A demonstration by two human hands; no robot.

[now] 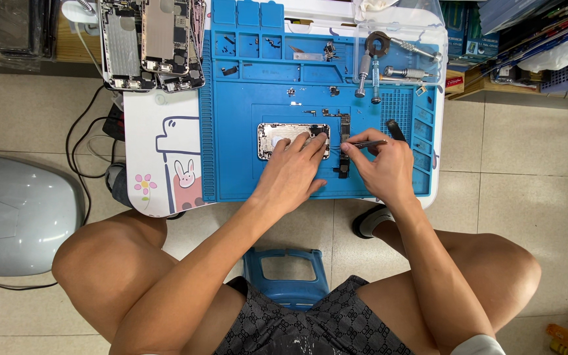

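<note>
Hands over an opened phone on the blue mat

Nearest us, our left hand [295,172] presses flat on the phone shell [283,139], fingers spread, clenching nothing; our right hand [382,164] pinches tweezers [367,143], tips toward nine o'clock at the circuit board [344,144] beside the shell. We judge the board light, stiff, fragile: edges only. Screwdrivers [389,66] lie at twelve o'clock.

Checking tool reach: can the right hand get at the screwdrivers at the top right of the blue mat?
Probably yes. The right hand holds tweezers, and bare blue mat lies between it and the screwdrivers; it would likely need to put the tweezers down first.
</note>
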